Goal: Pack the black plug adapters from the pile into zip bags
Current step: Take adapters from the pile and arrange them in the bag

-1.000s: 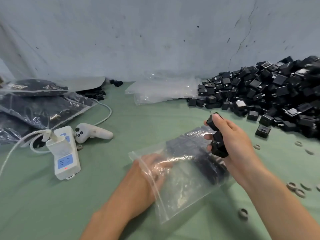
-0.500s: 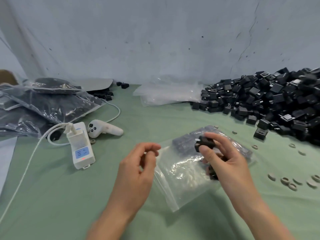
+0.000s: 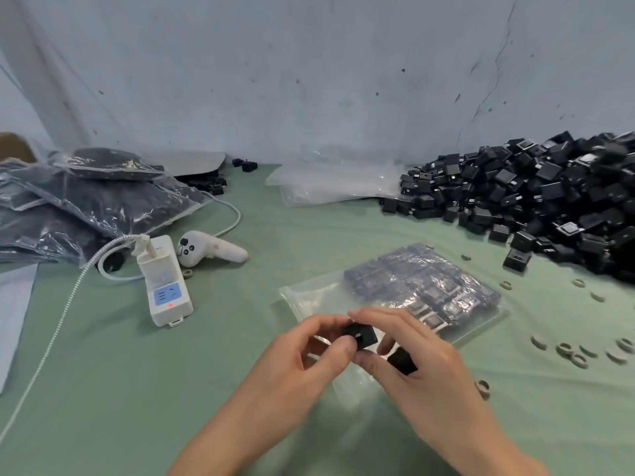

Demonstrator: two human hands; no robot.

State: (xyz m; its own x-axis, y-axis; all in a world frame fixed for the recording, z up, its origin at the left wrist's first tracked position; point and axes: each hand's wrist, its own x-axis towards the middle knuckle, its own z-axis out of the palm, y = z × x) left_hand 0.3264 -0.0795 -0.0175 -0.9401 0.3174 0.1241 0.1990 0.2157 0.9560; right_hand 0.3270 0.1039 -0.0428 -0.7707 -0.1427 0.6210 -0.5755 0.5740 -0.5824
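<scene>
Green counter (image 3: 240,338): left grip (image 3: 309,359) and right grip (image 3: 422,365) pinch one black plug adapter (image 3: 360,334); right also holds a second adapter (image 3: 402,360). Mid-loading; next, the zip bag (image 3: 316,298) probably needs its mouth opened.

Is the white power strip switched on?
Likely on: a small red light glows on the white power strip, just below its blue panel.

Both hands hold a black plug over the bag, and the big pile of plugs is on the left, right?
No. The head view shows the pile of plugs on the right, not the left. The left hand and right hand hold a black plug over the bag.
</scene>
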